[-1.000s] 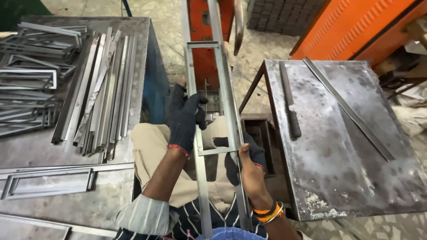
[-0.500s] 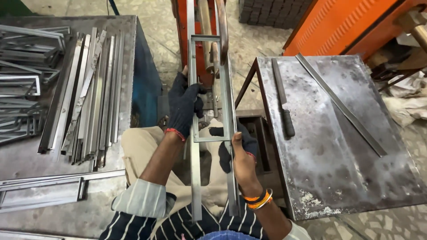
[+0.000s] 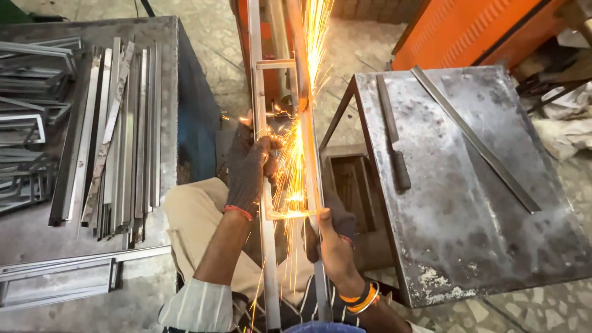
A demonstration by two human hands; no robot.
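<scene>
Left hand (image 3: 248, 176), gloved, and right hand (image 3: 330, 243) both clamp the frame (image 3: 266, 216); grinding underway, sparks (image 3: 296, 148) at 12 o'clock; steady pressure needed.

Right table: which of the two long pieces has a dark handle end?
The shorter bar, nearer the table's left edge; its near end is a dark round grip. The other, a long angle strip, runs diagonally and is bare metal throughout.

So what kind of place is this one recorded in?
Most likely a metal fabrication workshop. Sparks fly off a welded steel frame held by the gloved left hand and right hand, cut metal strips are piled on a steel table.
</scene>
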